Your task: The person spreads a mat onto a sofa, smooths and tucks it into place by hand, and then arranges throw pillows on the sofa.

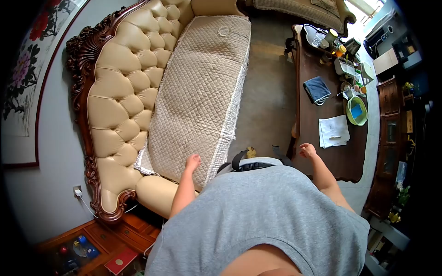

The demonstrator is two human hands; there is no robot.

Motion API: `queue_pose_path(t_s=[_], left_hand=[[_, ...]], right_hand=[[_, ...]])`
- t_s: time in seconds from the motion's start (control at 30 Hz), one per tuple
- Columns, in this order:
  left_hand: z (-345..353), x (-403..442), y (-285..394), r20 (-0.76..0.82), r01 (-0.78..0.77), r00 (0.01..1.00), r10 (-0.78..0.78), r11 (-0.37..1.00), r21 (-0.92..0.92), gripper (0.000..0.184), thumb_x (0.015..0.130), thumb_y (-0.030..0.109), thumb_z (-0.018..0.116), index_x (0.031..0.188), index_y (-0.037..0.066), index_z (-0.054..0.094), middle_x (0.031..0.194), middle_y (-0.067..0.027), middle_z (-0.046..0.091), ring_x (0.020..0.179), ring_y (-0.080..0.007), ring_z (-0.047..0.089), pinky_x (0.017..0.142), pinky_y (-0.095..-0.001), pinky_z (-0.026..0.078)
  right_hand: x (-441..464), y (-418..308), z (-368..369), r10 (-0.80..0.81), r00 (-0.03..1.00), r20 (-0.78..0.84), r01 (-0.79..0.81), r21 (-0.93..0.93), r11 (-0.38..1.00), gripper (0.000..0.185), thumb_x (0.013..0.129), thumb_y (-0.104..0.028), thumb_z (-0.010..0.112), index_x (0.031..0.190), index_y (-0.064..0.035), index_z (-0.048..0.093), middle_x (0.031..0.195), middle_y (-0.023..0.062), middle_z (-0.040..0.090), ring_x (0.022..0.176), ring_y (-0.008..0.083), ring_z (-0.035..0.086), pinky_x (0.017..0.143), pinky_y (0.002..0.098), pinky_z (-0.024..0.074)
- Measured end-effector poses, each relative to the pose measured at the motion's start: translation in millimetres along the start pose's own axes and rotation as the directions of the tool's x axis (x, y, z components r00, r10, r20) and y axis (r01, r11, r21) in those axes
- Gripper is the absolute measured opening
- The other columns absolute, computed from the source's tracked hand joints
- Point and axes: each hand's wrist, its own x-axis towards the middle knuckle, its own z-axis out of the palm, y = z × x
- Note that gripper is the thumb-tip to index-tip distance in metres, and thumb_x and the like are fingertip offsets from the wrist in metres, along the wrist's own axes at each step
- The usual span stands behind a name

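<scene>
Remotely, I judge that the quilted cover (198,92), spread along the sofa (122,85), could ruck if the left hand (194,162) over its near end dragged it, while the right hand (307,150) might bump the nearby coffee table (309,128) on a turn, both half-open, loosely curled and seemingly empty.

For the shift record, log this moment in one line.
left hand: nothing visible held, over sofa cover, contact unclear; right hand: nothing visible held, by table; sofa cover: spread along sofa; blue cloth: on table
</scene>
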Motion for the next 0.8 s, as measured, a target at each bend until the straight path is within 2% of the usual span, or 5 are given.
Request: queue_pose_path(t_s=[0.23, 0.37, 0.57, 0.73, 0.8], left_hand=[[13.5, 23.7, 76.3, -0.04, -0.019, 0.999, 0.021, 0.999, 0.05, 0.025, 0.091, 0.016, 0.057, 0.112, 0.002, 0.061, 0.081, -0.0086, 0.066, 0.064, -0.0141, 0.062, 0.059, -0.028, 0.05], [7.6, 34.7, 85.8, 0.065, 0.368, 0.913, -0.404, 0.881, 0.298, 0.024, 0.09, 0.023, 0.057, 0.106, 0.005, 0.062, 0.082, -0.0088, 0.067, 0.061, -0.0167, 0.062, 0.052, -0.0313, 0.048], [17.1, 119.2, 131.7, -0.019, 0.538, 0.818, -0.575, 0.754, 0.377, 0.027, 0.091, 0.029, 0.053, 0.096, 0.005, 0.063, 0.079, -0.0063, 0.067, 0.059, -0.0189, 0.061, 0.048, -0.0385, 0.047], [35.8, 264.1, 252.3, 0.188, 0.246, 0.913, -0.361, 0.859, 0.45, 0.026, 0.092, 0.028, 0.051, 0.096, 0.005, 0.063, 0.079, -0.0079, 0.066, 0.063, -0.0188, 0.062, 0.053, -0.0344, 0.048], [55.3, 303.6, 310.3, 0.087, 0.017, 0.995, -0.044, 0.959, 0.285, 0.026, 0.093, 0.025, 0.051, 0.09, 0.003, 0.063, 0.078, -0.0097, 0.067, 0.061, -0.0172, 0.062, 0.049, -0.0307, 0.046]], right_hand=[[30.6, -35.4, -25.0, 0.089, 0.992, 0.093, -0.084, -0.057, 0.995, 0.028, 0.087, -0.006, 0.052, 0.114, -0.0067, 0.061, 0.086, 0.0128, 0.07, 0.069, 0.0213, 0.068, 0.055, 0.0333, 0.0545], [61.5, -85.0, -22.4, 0.023, 0.987, 0.157, -0.043, 0.131, 0.99, 0.03, 0.087, -0.006, 0.052, 0.116, -0.0056, 0.06, 0.088, 0.013, 0.07, 0.067, 0.0208, 0.067, 0.054, 0.0303, 0.0531], [105.8, -167.9, -57.3, -0.057, 0.984, 0.171, 0.038, 0.115, 0.993, 0.031, 0.089, -0.005, 0.049, 0.118, -0.0051, 0.059, 0.088, 0.0121, 0.07, 0.067, 0.0201, 0.067, 0.056, 0.0315, 0.0536], [156.7, -179.1, -125.9, 0.032, 0.998, 0.058, -0.038, 0.114, 0.993, 0.031, 0.089, -0.005, 0.049, 0.118, -0.0062, 0.059, 0.088, 0.012, 0.07, 0.072, 0.0209, 0.068, 0.059, 0.0329, 0.055], [168.6, -188.1, -145.5, 0.08, 0.997, -0.02, -0.076, 0.155, 0.985, 0.03, 0.089, -0.006, 0.048, 0.117, -0.0062, 0.06, 0.088, 0.0121, 0.069, 0.073, 0.0213, 0.069, 0.059, 0.0334, 0.055]])
